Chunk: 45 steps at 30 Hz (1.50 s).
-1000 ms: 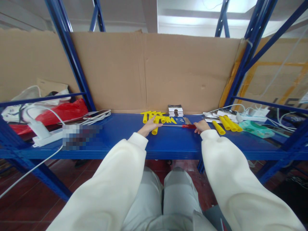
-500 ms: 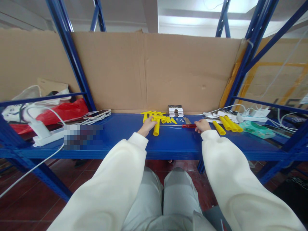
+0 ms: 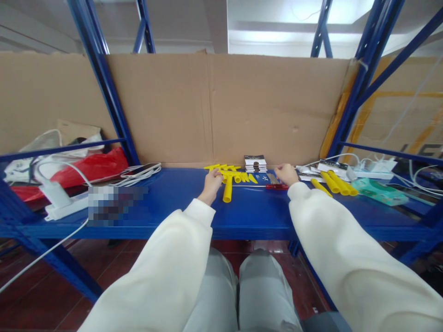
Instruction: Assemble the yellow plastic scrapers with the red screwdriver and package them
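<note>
My left hand [image 3: 212,183] has its fingers closed on the left end of a yellow T-shaped tube piece [image 3: 227,191], whose round stem points toward me on the blue shelf. Just behind it lie several small yellow pieces [image 3: 246,177]. My right hand [image 3: 287,174] hovers with bent fingers slightly apart, over a screwdriver's red handle [image 3: 277,186]; its thin shaft runs left toward the yellow piece. Close to the right fingertips lies a small flat greyish-brown piece [image 3: 272,178], beside a dark blue printed packet [image 3: 260,178].
A stack of small black-and-white boxes [image 3: 255,163] stands by the cardboard wall [image 3: 159,106]. Several yellow tubes [image 3: 339,183] and a green packet [image 3: 380,191] lie at right. White power strips and cables sit at both sides. Blue metal posts [image 3: 114,106] frame the shelf [image 3: 183,216].
My right hand has come off the red screwdriver handle and moved up and slightly left. My left hand stays at the yellow T-shaped piece. The whole view has shifted slightly.
</note>
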Available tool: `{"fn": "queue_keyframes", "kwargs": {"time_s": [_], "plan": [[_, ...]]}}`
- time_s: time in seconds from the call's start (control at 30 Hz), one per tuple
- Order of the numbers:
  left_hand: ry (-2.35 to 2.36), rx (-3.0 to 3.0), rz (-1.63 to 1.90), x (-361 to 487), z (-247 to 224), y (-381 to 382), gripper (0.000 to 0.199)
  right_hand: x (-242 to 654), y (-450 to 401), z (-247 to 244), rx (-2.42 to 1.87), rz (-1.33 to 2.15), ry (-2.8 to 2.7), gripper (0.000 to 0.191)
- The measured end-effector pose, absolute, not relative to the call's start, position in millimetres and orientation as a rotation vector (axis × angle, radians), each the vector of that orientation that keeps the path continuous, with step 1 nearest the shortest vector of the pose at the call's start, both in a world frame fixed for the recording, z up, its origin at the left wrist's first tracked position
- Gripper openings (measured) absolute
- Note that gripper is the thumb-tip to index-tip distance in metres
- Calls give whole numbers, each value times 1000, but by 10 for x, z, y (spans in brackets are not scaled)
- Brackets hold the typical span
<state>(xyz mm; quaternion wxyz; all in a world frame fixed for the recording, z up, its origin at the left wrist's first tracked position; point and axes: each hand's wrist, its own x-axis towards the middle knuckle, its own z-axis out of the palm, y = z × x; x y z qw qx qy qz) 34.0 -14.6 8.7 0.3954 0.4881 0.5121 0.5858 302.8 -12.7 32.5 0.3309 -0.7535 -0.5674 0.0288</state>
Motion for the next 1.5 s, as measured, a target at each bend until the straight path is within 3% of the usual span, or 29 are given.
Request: {"fn": "queue_keyframes", "kwargs": {"time_s": [0.13,0.33,0.47,1.1,1.37,1.5], "plan": [[1279,1226,1504,358,104,-171,63,2850,72,445,-2057,-40,-1584,23],[1251,1234,1516,369,105,-201,58,2690,373,466,-2102,13,-1502,51],[1242,1230,1516,376,117,-219,56,2643,582,402,-2113,68,-1447,58],[1145,1102,1626,432,173,-311,41,2598,897,180,-2061,-52,-1293,40],[1139,1109,1670,405,92,-201,40,2758,826,267,-1698,4,-1122,37],[1111,1187,1726,422,85,-136,39,2683,714,376,-1366,237,-1003,34]]}}
